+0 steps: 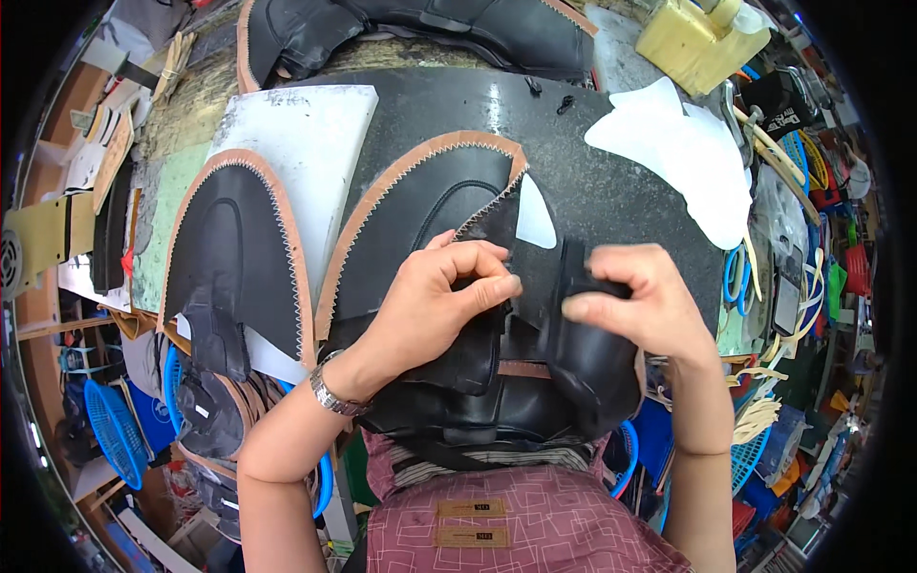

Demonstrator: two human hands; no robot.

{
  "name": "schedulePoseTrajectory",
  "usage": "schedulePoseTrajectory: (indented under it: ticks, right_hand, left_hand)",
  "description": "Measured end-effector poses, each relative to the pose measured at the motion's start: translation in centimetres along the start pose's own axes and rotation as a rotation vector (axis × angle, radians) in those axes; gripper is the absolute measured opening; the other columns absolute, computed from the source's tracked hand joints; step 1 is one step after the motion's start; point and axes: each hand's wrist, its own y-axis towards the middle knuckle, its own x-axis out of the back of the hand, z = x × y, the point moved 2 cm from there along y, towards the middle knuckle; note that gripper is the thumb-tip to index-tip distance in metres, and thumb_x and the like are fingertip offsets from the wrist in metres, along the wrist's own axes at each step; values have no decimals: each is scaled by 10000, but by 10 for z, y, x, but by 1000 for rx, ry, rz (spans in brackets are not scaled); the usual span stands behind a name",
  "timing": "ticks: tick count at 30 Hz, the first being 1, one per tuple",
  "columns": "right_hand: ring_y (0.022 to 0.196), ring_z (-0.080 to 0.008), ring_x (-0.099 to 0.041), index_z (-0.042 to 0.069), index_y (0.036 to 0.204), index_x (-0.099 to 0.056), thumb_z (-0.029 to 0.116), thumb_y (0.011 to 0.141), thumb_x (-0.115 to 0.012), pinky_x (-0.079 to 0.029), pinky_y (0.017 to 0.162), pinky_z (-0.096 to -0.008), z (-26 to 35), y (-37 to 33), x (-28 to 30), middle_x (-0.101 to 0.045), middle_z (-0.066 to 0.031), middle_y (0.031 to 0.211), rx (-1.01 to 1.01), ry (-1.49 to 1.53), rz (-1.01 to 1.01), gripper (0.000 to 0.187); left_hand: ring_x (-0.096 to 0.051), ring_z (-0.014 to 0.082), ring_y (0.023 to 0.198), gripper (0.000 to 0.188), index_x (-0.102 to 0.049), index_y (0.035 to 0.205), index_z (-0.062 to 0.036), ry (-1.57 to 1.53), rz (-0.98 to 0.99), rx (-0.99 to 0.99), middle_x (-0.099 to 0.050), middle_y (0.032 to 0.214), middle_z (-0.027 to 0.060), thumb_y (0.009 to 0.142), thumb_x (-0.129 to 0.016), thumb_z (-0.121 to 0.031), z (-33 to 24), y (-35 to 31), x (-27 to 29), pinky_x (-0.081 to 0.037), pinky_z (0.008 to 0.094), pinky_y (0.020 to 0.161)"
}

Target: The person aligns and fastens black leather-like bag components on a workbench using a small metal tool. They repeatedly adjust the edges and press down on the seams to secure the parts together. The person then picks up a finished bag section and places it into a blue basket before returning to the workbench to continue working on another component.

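— Where is the piece you're working on?

— Right under both my hands, at the near edge of the dark speckled worktop (611, 205). It's a black leather boot upper with a tan zigzag-stitched border (420, 205); its long axis runs away from me and leftward toward the far edge, and the near end spills off toward my lap.

— What's your left hand doing?

— My left hand (435, 296) is pinched narrow, thumb against fingertips, on the black edge along the slit in the leather. My right hand (640, 301) is just beside it, closed around a black folded leather tab (583, 277) that stands up from the piece.

— Which is nearer the tan border?

— The left; the border's tip sits just beyond its knuckles.

— And the feel?

— I'd judge it supple and smooth, slightly glossy near me. A second black upper with the same tan trim (234, 248) lies toward the left edge, partly on a white sheet (315, 134).
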Motion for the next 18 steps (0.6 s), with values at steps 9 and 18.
schedulePoseTrajectory:
  ticks: [9, 18]
  right_hand:
    - [548, -250, -565, -26, 719, -599, 250, 760, -710, -407, 504, -341, -14, -10, -33, -544, -131, 627, 62, 65, 224, 301]
    - [479, -177, -395, -32, 649, -514, 250, 763, -713, -335, 473, -338, -20, -4, -37, -428, -102, 550, 31, 112, 229, 363]
  left_hand:
    - [-494, 136, 1033, 134, -605, 810, -10, -192, 5, 187, -573, 827, 7, 881, -619, -124, -6, 6, -1, -393, 275, 862]
    - [-491, 126, 1033, 129, -613, 825, -4, -170, 30, 233, -592, 855, 21, 874, -626, -123, -6, 6, 0, -395, 272, 851]
